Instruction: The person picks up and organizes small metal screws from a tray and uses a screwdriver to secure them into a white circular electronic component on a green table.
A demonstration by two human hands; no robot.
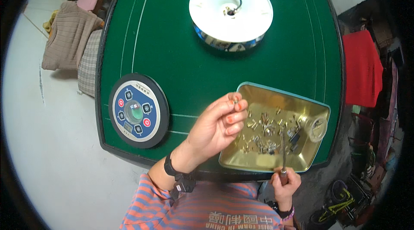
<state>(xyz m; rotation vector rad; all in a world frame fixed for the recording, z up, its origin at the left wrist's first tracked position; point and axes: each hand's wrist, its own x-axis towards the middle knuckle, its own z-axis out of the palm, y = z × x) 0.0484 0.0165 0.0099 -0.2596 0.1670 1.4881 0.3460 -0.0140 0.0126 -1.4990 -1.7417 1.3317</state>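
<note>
Pinched between thumb and finger of my left hand (215, 128) is a small metal piece (236, 101), above the left side of a gold tin tray (233, 154). The tray holds several small screws and fittings (265, 130), with a clear round container (318, 128) at its right. My right hand (286, 187) grips a screwdriver (283, 161) by its reddish wooden handle, at the tray's front edge; its shaft reaches over the fittings. A round control panel (118, 124) with several buttons lies at the left, and a white round housing (207, 7) with a black cable sits at the back.
The green felt table (168, 48) has a dark raised rim. Chairs with a brown knitted cushion (69, 40) and plaid fabric (88, 61) stand at the left. A red cloth (360, 68) hangs at the right, above clutter on the floor with a yellow-framed object (334, 208).
</note>
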